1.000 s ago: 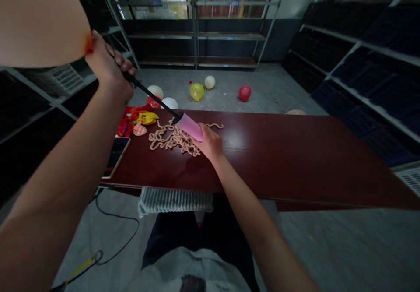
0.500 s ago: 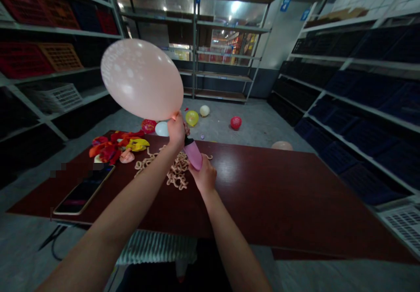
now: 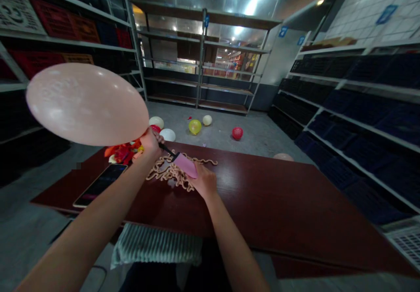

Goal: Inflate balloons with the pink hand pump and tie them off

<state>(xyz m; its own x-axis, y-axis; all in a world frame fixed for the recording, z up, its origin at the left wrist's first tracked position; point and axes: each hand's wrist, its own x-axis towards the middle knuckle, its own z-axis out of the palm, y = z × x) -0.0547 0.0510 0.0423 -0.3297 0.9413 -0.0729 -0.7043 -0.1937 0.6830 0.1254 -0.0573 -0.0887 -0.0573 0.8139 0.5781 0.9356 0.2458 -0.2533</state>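
- At the near middle of the table (image 3: 295,204), the right hand (image 3: 204,181) is wrapped shut around the pink barrel of the pump (image 3: 185,165), with its heel resting on the wood.
- At 10 o'clock from it, the left hand (image 3: 151,142) is closed over the end of the pump's black rod. It also pinches the neck of the inflated balloon (image 3: 87,103), which hangs in the air toward 10 o'clock of that hand, clear of the table.
- The inflated balloon is likely almost weightless, with a thin, taut, smooth skin that gives under pressure and bursts easily. The neck looks like the only sure place to hold it.
- The pump looks light and stiff, and its barrel and rod end give the firm holds.
- Counted: one inflated balloon in hand, one pump, and one phone (image 3: 100,184) at 8 o'clock of the left hand.
- One tangle of pale limp balloons (image 3: 164,174) lies under the pump, too knotted to count.
- One heap of coloured limp balloons (image 3: 123,152) lies at 9 o'clock of the left hand.
- On the floor (image 3: 229,117) at 12 o'clock there are seven round balloons (image 3: 194,126), one partly hidden behind the left hand.
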